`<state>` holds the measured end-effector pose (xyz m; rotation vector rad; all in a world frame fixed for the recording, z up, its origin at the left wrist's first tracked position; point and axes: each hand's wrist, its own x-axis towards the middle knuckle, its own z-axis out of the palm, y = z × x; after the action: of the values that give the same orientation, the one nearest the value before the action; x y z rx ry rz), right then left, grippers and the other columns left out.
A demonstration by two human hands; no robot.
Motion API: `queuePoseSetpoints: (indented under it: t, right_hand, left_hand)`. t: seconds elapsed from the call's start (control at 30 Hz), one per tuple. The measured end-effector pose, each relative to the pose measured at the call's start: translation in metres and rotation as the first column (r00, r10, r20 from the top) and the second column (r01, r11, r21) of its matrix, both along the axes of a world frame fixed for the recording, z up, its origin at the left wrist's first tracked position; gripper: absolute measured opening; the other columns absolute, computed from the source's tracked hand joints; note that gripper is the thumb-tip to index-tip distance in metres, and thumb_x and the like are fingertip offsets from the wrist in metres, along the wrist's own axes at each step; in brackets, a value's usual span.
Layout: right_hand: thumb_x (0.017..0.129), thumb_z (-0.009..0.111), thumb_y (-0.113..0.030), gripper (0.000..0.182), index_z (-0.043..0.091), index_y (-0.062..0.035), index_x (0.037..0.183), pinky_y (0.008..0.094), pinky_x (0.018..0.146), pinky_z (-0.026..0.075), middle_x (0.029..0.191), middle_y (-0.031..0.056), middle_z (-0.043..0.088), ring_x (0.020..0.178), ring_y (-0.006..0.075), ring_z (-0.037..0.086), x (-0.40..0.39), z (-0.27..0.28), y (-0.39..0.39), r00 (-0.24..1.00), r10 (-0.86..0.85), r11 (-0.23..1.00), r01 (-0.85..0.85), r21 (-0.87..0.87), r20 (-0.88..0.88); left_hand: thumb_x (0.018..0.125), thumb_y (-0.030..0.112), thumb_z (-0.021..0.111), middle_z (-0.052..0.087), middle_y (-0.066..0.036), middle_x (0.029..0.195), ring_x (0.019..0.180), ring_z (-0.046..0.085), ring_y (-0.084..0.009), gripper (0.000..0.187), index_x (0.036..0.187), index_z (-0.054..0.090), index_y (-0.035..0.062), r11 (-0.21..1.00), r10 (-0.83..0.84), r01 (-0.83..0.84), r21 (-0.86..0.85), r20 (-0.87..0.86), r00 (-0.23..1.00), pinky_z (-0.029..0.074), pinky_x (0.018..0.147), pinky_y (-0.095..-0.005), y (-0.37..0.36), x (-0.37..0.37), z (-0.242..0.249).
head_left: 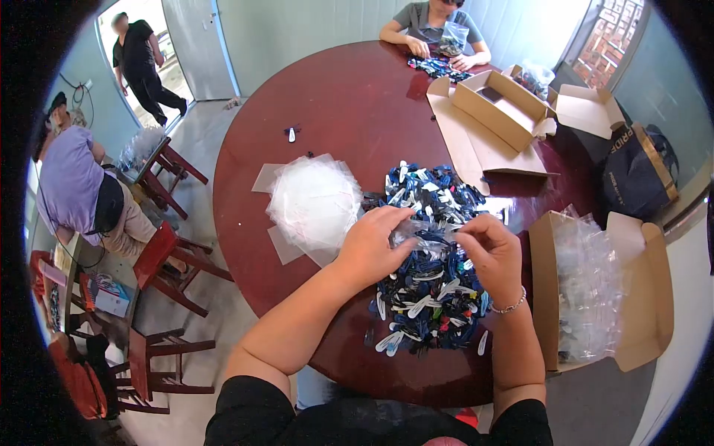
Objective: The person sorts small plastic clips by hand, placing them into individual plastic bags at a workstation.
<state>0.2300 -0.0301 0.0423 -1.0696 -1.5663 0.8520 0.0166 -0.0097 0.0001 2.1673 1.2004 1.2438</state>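
Observation:
Over a heap of snap hair clips [424, 305], mostly navy, black and white, my two hands face each other. My left hand [374, 249] is closed on one side of a clear plastic bag [426, 236], thumb and fingers around its edge. At the bag's other side my right hand [491, 253], with a bracelet at the wrist, pinches with thumb and forefinger. What the bag holds is hard to make out. Just left of the heap lies a fanned stack of clear flat bags [312, 201].
An open cardboard box of filled clear bags [587, 290] stands at the right. Farther back are another open box [498, 108] and a dark bag [641, 171]. Across the round table [335, 97] a person [435, 33] handles clips. Others sit left or walk by the door.

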Motion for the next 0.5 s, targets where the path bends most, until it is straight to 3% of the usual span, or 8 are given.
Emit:
queuePoseSetpoints:
  t: [0.07, 0.13, 0.17, 0.27, 0.37, 0.43, 0.5]
  right_hand:
    - [0.082, 0.074, -0.005, 0.010, 0.065, -0.0008, 0.083, 0.0211, 0.056, 0.039, 0.072, -0.0007, 0.055, 0.062, 0.0054, 0.046, 0.007, -0.007, 0.004, 0.997, -0.059, 0.998, 0.058, 0.032, 0.046]
    - [0.083, 0.073, -0.005, 0.009, 0.065, -0.0003, 0.083, 0.0214, 0.057, 0.040, 0.073, 0.0005, 0.057, 0.063, 0.0060, 0.049, 0.010, -0.006, 0.007, 0.982, -0.135, 0.988, 0.124, 0.088, 0.133]
    - [0.083, 0.073, -0.005, 0.009, 0.065, -0.0002, 0.083, 0.0214, 0.057, 0.041, 0.073, 0.0007, 0.057, 0.064, 0.0059, 0.050, 0.010, -0.005, 0.007, 0.979, -0.119, 0.992, 0.108, 0.072, 0.166]
    - [0.084, 0.072, -0.004, 0.008, 0.064, -0.0011, 0.085, 0.0195, 0.059, 0.041, 0.074, -0.0022, 0.058, 0.065, 0.0039, 0.051, 0.009, -0.002, 0.007, 0.958, -0.081, 0.994, 0.057, 0.093, 0.276]
    - [0.081, 0.073, -0.003, 0.011, 0.065, -0.0008, 0.088, 0.0222, 0.061, 0.046, 0.077, 0.0020, 0.060, 0.068, 0.0079, 0.056, 0.006, -0.002, 0.007, 0.909, -0.035, 0.993, -0.017, 0.120, 0.414]
    - [0.079, 0.073, -0.004, 0.018, 0.066, 0.0000, 0.095, 0.0281, 0.075, 0.049, 0.092, 0.0080, 0.064, 0.083, 0.0166, 0.062, 0.005, -0.003, 0.008, 0.879, -0.055, 0.976, -0.053, 0.212, 0.473]
    - [0.078, 0.074, -0.004, 0.022, 0.067, 0.0004, 0.099, 0.0311, 0.082, 0.051, 0.099, 0.0110, 0.067, 0.091, 0.0209, 0.065, 0.004, -0.005, 0.007, 0.864, -0.066, 0.965, -0.072, 0.252, 0.500]
  left_hand:
    - [0.078, 0.011, 0.076, 0.065, -0.013, 0.103, 0.094, 0.064, -0.0257, 0.044, 0.118, 0.060, 0.0017, 0.999, 0.004, -0.003, -0.045, 0.013, 1.000, 0.051, 0.082, -0.0363, 0.001, 0.001, -0.003]
    - [0.084, 0.005, 0.072, 0.064, -0.010, 0.108, 0.100, 0.062, -0.0188, 0.041, 0.122, 0.059, 0.0019, 0.953, -0.118, 0.242, -0.184, 0.508, 0.853, 0.052, 0.087, -0.0334, 0.006, 0.004, -0.009]
    - [0.086, 0.001, 0.069, 0.061, -0.009, 0.115, 0.108, 0.058, -0.0159, 0.040, 0.125, 0.057, 0.0017, 0.871, -0.080, 0.408, -0.272, 0.742, 0.666, 0.050, 0.093, -0.0317, 0.004, 0.005, -0.010]
    - [0.085, 0.000, 0.069, 0.061, -0.009, 0.118, 0.111, 0.058, -0.0161, 0.042, 0.126, 0.056, 0.0012, 0.863, -0.005, 0.369, -0.344, 0.727, 0.687, 0.048, 0.095, -0.0306, 0.006, 0.001, 0.000]
    - [0.084, 0.001, 0.070, 0.061, -0.010, 0.121, 0.112, 0.058, -0.0166, 0.049, 0.130, 0.052, 0.0025, 0.832, -0.009, 0.416, -0.366, 0.742, 0.670, 0.048, 0.095, -0.0309, 0.011, -0.004, -0.002]
    - [0.084, 0.002, 0.070, 0.061, -0.010, 0.122, 0.113, 0.058, -0.0173, 0.051, 0.132, 0.051, 0.0030, 0.816, -0.013, 0.437, -0.378, 0.744, 0.668, 0.048, 0.096, -0.0317, 0.012, -0.008, 0.000]
    - [0.090, 0.010, 0.065, 0.059, -0.013, 0.126, 0.117, 0.056, -0.0208, 0.049, 0.135, 0.049, 0.0038, 0.688, 0.016, 0.593, -0.418, 0.826, 0.563, 0.048, 0.097, -0.0352, 0.010, -0.012, 0.005]
